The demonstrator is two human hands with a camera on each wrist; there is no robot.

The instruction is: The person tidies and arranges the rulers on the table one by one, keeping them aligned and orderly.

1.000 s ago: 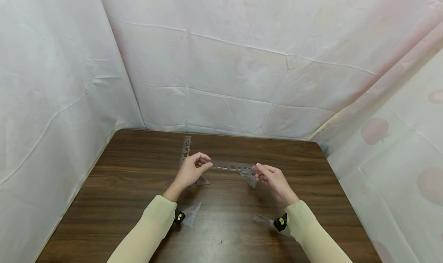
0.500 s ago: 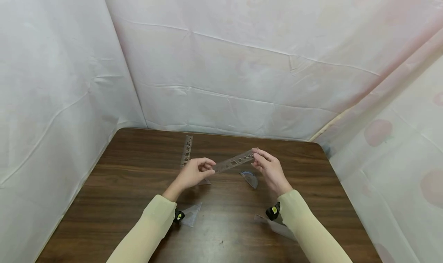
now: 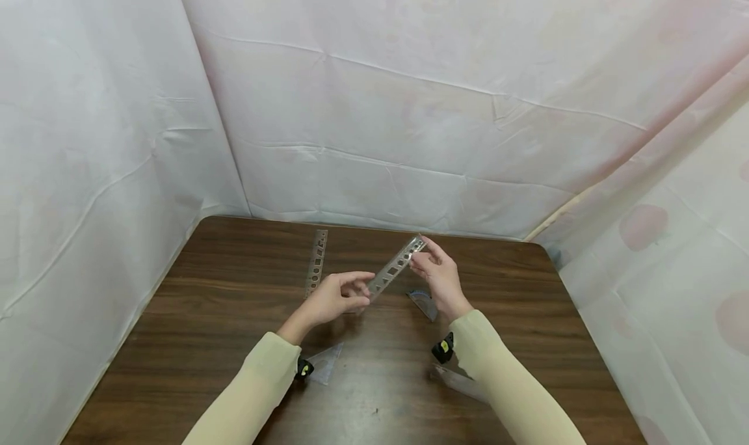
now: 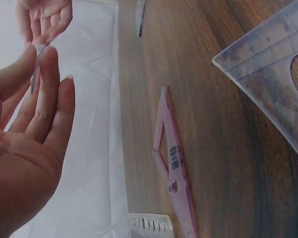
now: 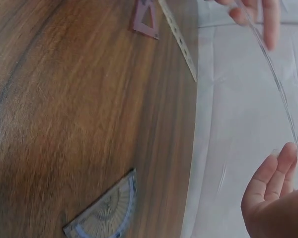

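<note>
A clear stencil ruler [image 3: 394,267] hangs above the brown table [image 3: 234,302], slanting up to the right. My left hand [image 3: 364,287] pinches its lower end between thumb and nearly straight fingers. My right hand [image 3: 419,254] pinches its upper end. In the left wrist view the ruler [image 4: 36,69] shows edge-on between my left thumb and fingers [image 4: 49,94], with the right hand [image 4: 44,17] beyond. In the right wrist view the ruler [image 5: 273,74] is a thin curved line running from my right hand [image 5: 268,198] to the left fingers [image 5: 260,15].
A second stencil ruler [image 3: 316,263] lies at the back left. On the table are a protractor [image 3: 422,302], a pink triangle [image 4: 171,168], a clear set square [image 3: 324,364] by my left wrist and another [image 3: 459,380] under my right forearm. White sheets wall three sides.
The ruler has swung from level to a steep slant. My right hand carried its end up and away toward the back, while my left hand stayed near the same spot.
</note>
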